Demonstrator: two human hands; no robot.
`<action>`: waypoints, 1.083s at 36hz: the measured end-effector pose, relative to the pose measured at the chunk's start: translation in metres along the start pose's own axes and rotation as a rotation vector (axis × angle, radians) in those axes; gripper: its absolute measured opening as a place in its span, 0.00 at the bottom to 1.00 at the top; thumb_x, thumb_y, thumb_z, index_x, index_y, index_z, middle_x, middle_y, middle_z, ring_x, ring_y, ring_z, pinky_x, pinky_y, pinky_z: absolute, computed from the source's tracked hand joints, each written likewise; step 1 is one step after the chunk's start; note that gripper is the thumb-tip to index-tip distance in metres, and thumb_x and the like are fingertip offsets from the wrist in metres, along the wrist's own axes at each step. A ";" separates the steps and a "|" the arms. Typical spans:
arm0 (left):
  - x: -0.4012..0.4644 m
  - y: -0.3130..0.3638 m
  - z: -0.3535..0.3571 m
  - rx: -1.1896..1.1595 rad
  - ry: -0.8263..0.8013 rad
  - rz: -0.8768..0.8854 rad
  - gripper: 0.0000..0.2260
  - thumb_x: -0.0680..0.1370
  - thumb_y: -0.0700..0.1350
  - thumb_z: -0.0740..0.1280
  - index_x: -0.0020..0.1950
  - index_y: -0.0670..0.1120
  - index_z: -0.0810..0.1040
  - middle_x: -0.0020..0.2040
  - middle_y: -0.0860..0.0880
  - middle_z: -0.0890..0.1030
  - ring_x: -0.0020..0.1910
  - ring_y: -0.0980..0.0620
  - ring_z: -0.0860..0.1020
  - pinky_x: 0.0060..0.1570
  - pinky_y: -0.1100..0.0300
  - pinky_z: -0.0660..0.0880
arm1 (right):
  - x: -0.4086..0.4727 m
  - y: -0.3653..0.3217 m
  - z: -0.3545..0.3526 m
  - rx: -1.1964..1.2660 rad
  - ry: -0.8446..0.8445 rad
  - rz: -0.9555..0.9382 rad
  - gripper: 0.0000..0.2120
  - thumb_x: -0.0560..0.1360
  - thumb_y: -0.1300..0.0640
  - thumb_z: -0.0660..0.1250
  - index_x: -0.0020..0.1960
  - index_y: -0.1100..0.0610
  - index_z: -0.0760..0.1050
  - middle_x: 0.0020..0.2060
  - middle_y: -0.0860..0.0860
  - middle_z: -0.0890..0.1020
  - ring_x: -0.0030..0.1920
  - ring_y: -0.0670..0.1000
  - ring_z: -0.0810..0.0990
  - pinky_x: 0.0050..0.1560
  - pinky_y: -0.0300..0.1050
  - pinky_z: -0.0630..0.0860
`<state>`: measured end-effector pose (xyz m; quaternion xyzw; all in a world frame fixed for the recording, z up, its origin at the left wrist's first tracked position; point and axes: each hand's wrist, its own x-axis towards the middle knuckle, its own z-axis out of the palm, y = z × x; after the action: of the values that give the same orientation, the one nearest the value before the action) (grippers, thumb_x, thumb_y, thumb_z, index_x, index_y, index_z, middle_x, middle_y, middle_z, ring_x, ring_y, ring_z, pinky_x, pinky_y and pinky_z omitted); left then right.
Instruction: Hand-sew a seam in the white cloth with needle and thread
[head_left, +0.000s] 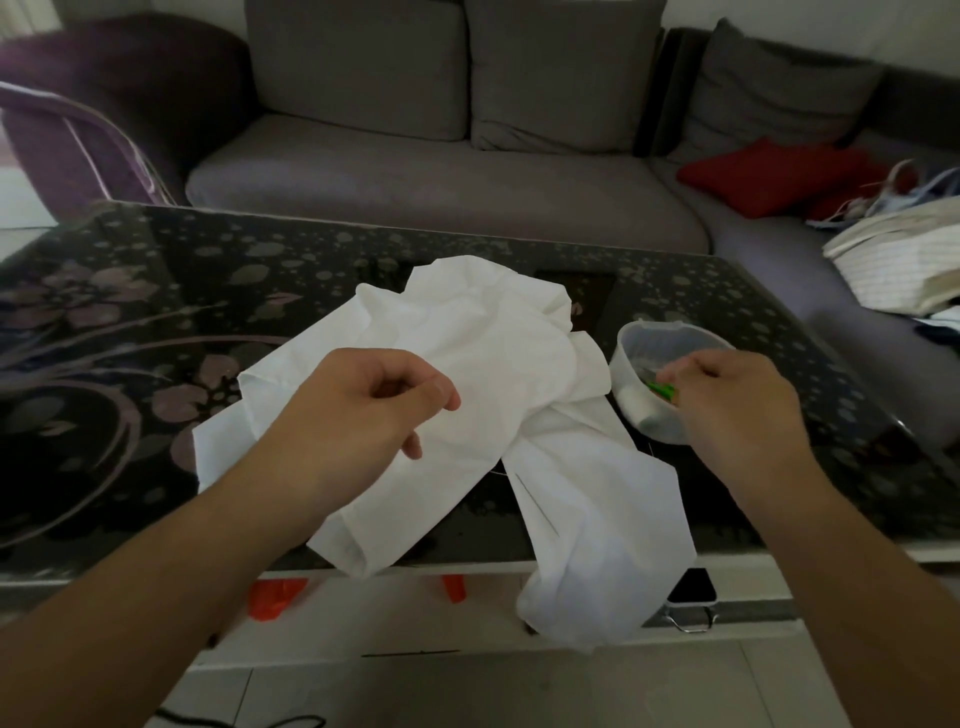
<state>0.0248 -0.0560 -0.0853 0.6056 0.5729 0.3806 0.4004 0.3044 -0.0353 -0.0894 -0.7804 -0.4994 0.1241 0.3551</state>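
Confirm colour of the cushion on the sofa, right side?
Red. The cushion lies on the grey sofa, clearest in the head view, the only one.

The crumpled white cloth (467, 374) covers the middle of the desk (130, 322) and hangs over its near edge, while the plastic bowl (670, 353) stands just beside it on the right, so little room is left between them. The desk's left half and its far strip toward the sofa (441, 176) lie open to a hand.
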 end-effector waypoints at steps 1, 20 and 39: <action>0.000 0.000 0.000 0.003 -0.005 0.009 0.11 0.82 0.46 0.68 0.42 0.53 0.87 0.43 0.52 0.86 0.34 0.52 0.82 0.49 0.54 0.80 | -0.002 -0.003 -0.001 -0.066 0.030 -0.070 0.12 0.83 0.57 0.60 0.50 0.58 0.82 0.42 0.53 0.82 0.40 0.52 0.77 0.42 0.46 0.75; -0.005 -0.002 0.007 0.144 -0.133 0.194 0.08 0.81 0.50 0.69 0.43 0.55 0.86 0.33 0.55 0.81 0.30 0.61 0.74 0.34 0.71 0.70 | -0.061 -0.059 0.025 0.067 -0.584 -0.516 0.08 0.79 0.50 0.71 0.41 0.47 0.81 0.30 0.41 0.77 0.31 0.41 0.74 0.34 0.34 0.68; 0.006 -0.006 -0.005 0.151 -0.047 0.068 0.09 0.82 0.49 0.69 0.45 0.55 0.87 0.44 0.56 0.87 0.47 0.52 0.83 0.42 0.60 0.78 | -0.018 -0.040 -0.001 0.170 -0.172 -0.154 0.12 0.81 0.52 0.69 0.39 0.50 0.83 0.33 0.43 0.81 0.31 0.43 0.73 0.34 0.40 0.70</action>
<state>0.0182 -0.0500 -0.0893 0.6618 0.5695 0.3356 0.3537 0.2688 -0.0411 -0.0640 -0.6934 -0.5741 0.2046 0.3844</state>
